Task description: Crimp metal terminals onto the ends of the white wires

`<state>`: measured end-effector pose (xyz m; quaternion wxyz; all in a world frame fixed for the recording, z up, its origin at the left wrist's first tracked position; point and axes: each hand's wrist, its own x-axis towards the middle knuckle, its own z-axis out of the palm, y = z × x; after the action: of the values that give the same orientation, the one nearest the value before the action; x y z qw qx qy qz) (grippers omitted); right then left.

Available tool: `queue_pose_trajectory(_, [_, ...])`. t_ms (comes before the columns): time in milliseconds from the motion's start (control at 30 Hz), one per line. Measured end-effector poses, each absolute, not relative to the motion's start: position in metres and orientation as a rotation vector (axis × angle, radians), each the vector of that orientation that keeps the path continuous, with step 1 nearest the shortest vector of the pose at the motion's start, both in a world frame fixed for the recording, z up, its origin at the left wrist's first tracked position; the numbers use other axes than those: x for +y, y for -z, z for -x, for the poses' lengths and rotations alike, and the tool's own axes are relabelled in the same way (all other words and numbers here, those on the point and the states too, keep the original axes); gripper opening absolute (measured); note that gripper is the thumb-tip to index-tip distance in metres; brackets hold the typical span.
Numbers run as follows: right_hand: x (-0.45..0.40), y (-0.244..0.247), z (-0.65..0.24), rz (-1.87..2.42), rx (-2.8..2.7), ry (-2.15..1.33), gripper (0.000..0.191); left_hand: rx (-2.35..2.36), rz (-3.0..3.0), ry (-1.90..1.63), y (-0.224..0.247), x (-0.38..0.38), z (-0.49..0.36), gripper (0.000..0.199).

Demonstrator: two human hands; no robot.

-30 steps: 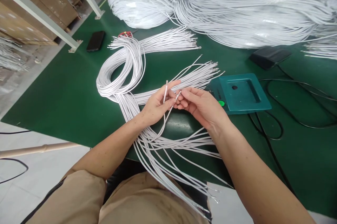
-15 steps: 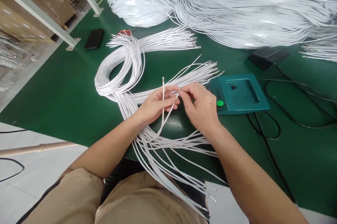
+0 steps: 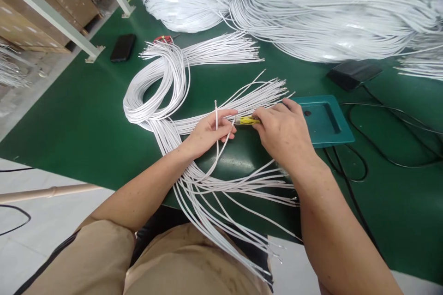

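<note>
My left hand (image 3: 212,132) pinches a white cable (image 3: 217,124), its two ends sticking up between the fingers. To its right, my right hand (image 3: 282,126) is closed on a small yellow tool (image 3: 247,120). The tool's metal tip touches or nearly touches the cable end by my left fingertips; the exact contact is too small to tell. Under and around my left forearm lies a bundle of white cables (image 3: 166,135), looped at the left, with ends fanned out to the right and toward my lap.
A large heap of white cables (image 3: 311,9) covers the back of the green table (image 3: 69,115). A teal tray device (image 3: 323,122) sits beyond my right hand, with a black box (image 3: 353,75) and black cords nearby. A black phone-like object (image 3: 123,47) lies back left.
My right hand has moved right from the cable end and now has the yellow tool in it, partly covering the teal device. My left hand has stayed nearly in place.
</note>
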<state>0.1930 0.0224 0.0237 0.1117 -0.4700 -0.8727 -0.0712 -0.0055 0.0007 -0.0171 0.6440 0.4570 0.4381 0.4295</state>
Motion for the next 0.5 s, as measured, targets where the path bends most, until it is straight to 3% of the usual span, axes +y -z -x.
queue_pose_trajectory(500, [0.028,-0.019,-0.19,1.368,-2.479,0.135,0.026,1.27,-1.181,-0.966,0.02,0.003,-0.006,0.035])
